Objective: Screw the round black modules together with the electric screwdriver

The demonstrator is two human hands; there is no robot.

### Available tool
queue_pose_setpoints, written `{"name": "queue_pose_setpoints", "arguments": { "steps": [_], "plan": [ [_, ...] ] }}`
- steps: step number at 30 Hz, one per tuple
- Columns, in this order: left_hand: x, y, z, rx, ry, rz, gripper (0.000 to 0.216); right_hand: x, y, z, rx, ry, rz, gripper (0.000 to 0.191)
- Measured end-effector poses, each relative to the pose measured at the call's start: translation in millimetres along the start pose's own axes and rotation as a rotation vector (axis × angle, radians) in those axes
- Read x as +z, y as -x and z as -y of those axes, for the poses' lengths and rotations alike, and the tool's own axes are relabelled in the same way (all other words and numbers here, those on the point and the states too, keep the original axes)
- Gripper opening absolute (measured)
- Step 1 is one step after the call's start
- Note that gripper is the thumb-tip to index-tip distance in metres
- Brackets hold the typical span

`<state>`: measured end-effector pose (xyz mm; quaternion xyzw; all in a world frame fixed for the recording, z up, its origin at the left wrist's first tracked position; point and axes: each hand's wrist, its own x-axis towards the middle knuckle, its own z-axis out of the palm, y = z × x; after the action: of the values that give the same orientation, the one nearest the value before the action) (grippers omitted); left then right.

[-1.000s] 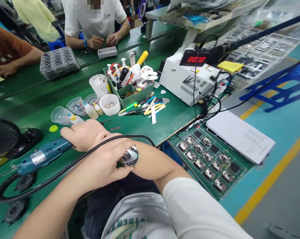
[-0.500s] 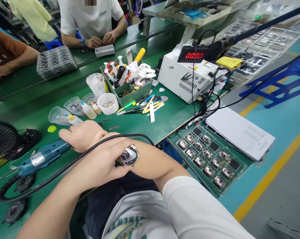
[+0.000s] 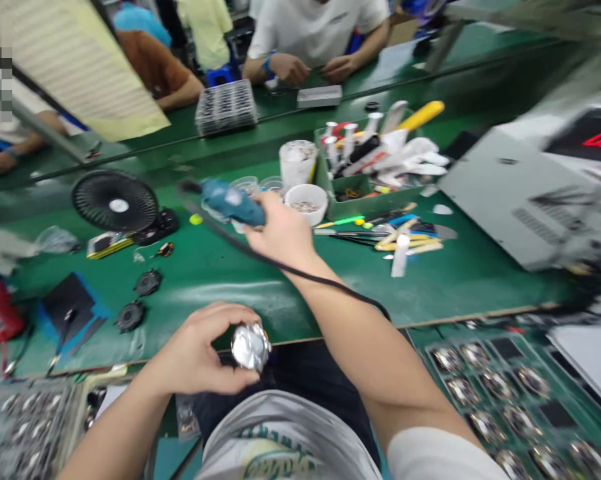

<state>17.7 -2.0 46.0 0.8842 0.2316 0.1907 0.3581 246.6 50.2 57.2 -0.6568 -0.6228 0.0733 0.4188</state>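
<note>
My left hand (image 3: pixel 200 350) is near my lap, its thumb and fingers curled around the edge of a round watch case (image 3: pixel 250 347). A shiny silver face of the case is turned up toward me. Farther out over the table, my right hand (image 3: pixel 283 230) is closed on a blue corded electric screwdriver (image 3: pixel 238 203), its body pointing left from my fist. Its tip is hidden. A black cord (image 3: pixel 325 277) hangs across my right forearm. Just beyond that hand stands a white bowl of small parts (image 3: pixel 308 203).
A green organizer (image 3: pixel 380 202) full of tools stands behind scattered tweezers and sticks (image 3: pixel 405 240). At left are a black fan (image 3: pixel 115 203) and two dark round holders (image 3: pixel 139 297). A tray of watch parts (image 3: pixel 510 393) lies right, below a grey machine (image 3: pixel 515 193). Co-workers sit opposite.
My left hand has lifted the watch case off my right forearm and turned it silver side up. My right hand has carried the screwdriver forward. The view has swung left.
</note>
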Motion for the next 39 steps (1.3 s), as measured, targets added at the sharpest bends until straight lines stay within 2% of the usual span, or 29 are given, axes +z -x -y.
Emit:
{"name": "queue_pose_setpoints", "arguments": {
  "steps": [3,5,8,11,13,16,19,22,24,27,29,33,39],
  "plan": [
    [-3,21,28,-0.242,-0.27,-0.205,0.042,8,-4,-3,0.069,-0.337,-0.221,0.029],
    [-2,26,44,-0.323,-0.32,-0.278,0.039,15,-1,0,0.064,-0.554,-0.283,0.025],
    [3,23,56,-0.367,-0.259,-0.381,0.038,22,7,10,0.041,-0.759,-0.246,0.023],
    [6,16,58,-0.37,-0.227,-0.48,0.038,24,12,19,0.052,-0.831,-0.155,0.026],
    [7,14,58,-0.335,-0.247,-0.507,0.031,23,14,21,0.079,-0.845,-0.112,0.027],
    [7,17,57,-0.212,-0.309,-0.496,0.014,22,14,23,0.103,-0.852,-0.101,0.026],
    [6,27,57,-0.098,-0.368,-0.432,0.018,21,15,25,0.091,-0.872,-0.101,0.025],
    [4,38,55,-0.043,-0.348,-0.347,0.026,22,16,26,0.079,-0.884,-0.107,0.025],
    [3,42,54,-0.081,-0.348,-0.338,0.038,25,18,27,0.074,-0.904,-0.115,0.026],
    [4,41,51,-0.247,-0.394,-0.359,0.063,29,21,30,0.075,-0.966,-0.126,0.028],
    [6,37,49,-0.32,-0.395,-0.332,0.066,32,23,34,0.099,-1.005,-0.119,0.031],
    [9,30,45,-0.282,-0.3,-0.23,0.06,36,30,42,0.178,-1.032,-0.021,0.039],
    [6,31,45,-0.3,-0.185,-0.228,0.081,41,40,47,0.187,-1.045,0.055,0.037]
  ]
}}
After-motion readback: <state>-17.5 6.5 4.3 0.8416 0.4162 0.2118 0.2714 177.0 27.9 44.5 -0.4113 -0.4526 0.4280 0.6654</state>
